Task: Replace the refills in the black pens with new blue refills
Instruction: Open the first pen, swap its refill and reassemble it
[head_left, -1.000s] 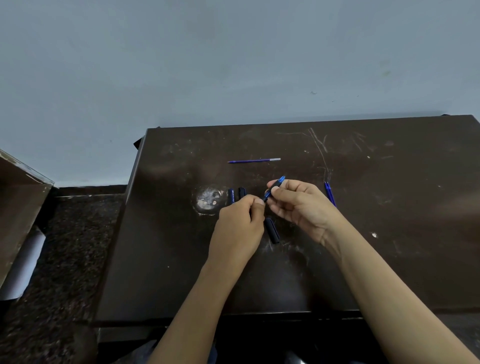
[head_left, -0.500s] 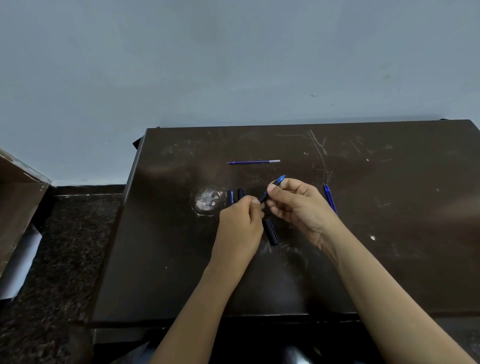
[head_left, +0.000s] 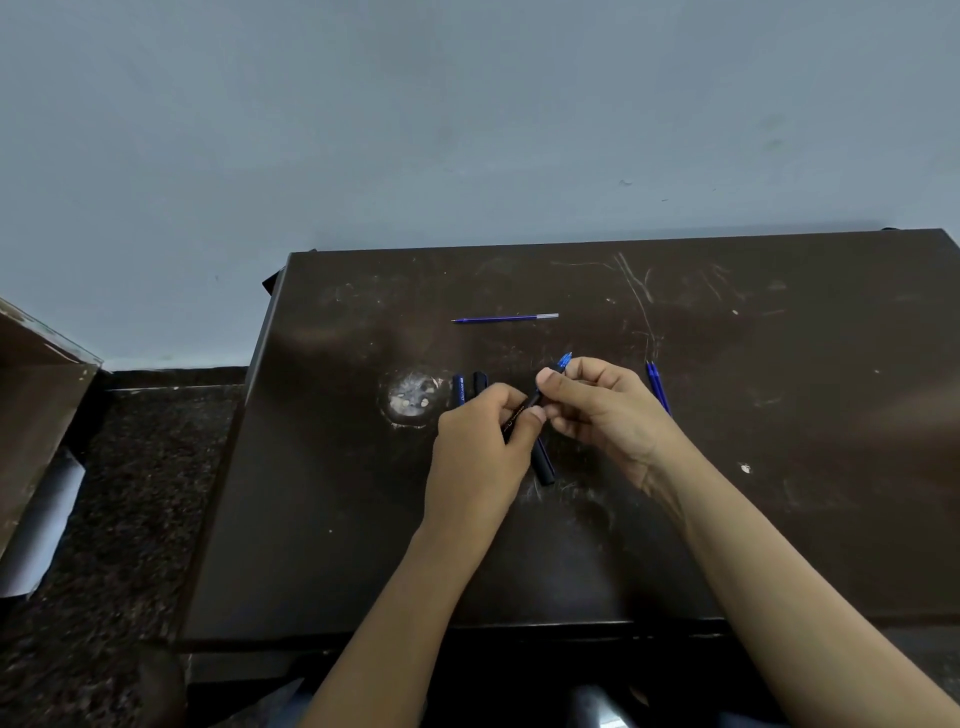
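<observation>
Over the table (head_left: 779, 519), left hand (head_left: 483, 447) grips the black pen (head_left: 529, 404), right hand (head_left: 608, 415) pinches its blue tip (head_left: 564, 359)

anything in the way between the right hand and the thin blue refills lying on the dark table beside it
Nothing visible. The thin blue refills lie on the dark table just right of the right hand. That hand pinches the black pen, which the left hand grips too.
</observation>
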